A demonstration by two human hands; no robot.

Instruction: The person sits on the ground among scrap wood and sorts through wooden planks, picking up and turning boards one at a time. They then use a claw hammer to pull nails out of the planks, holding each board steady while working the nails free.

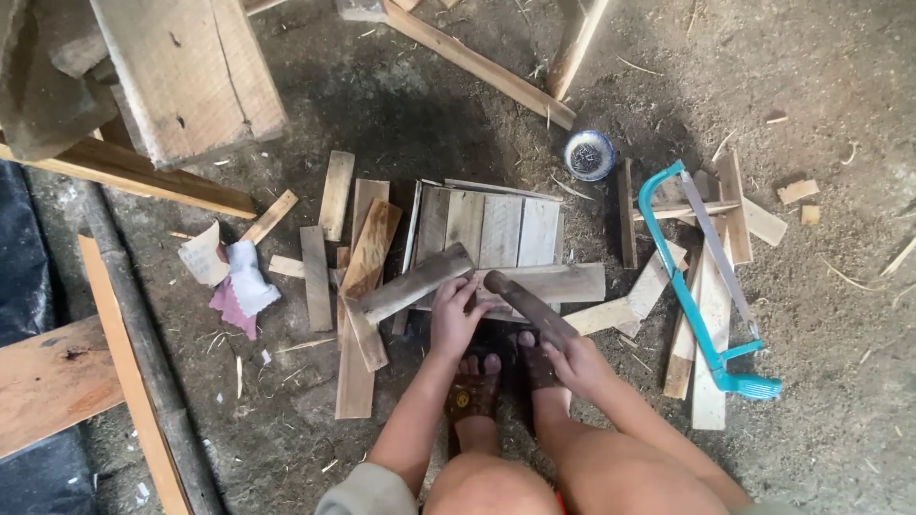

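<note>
Hammer [528, 307] gripped in right hand [572, 360], fingers clamped round the lower end of the dark handle, head angled up and left, hovering just over a grey plank; weathered slat [413, 284] lying slantwise across the lower left corner of small slatted panel [489, 229], pinned by left hand [455, 317], fingers curled and pressing down near its right end; second grey plank [558, 282] lying flat along the panel's lower edge, under the hammer head; hands near each other yet not touching, both directly above two sandalled feet [496, 380] planted on dirt floor [840, 86], knees at the bottom of the view.

Left of the panel, several loose offcuts [336, 194] scattered upright and slanted, one long brownish strip [361, 315] reaching down toward the lower edge; farther left, crumpled white and pink rag [240, 284] beside a scrap of pale paper. Right of the panel, teal-framed hacksaw [708, 286] resting on a heap of pale wood strips, handle toward the bottom right, well apart from the hands. Small blue-and-white bowl [589, 154] standing on the floor above and right of the panel, beside a narrow dark strip. Heavy boards [191, 76] stacked at the upper left; long batten [477, 62] running slantwise across the top; orange-toned planks at the left edge.
</note>
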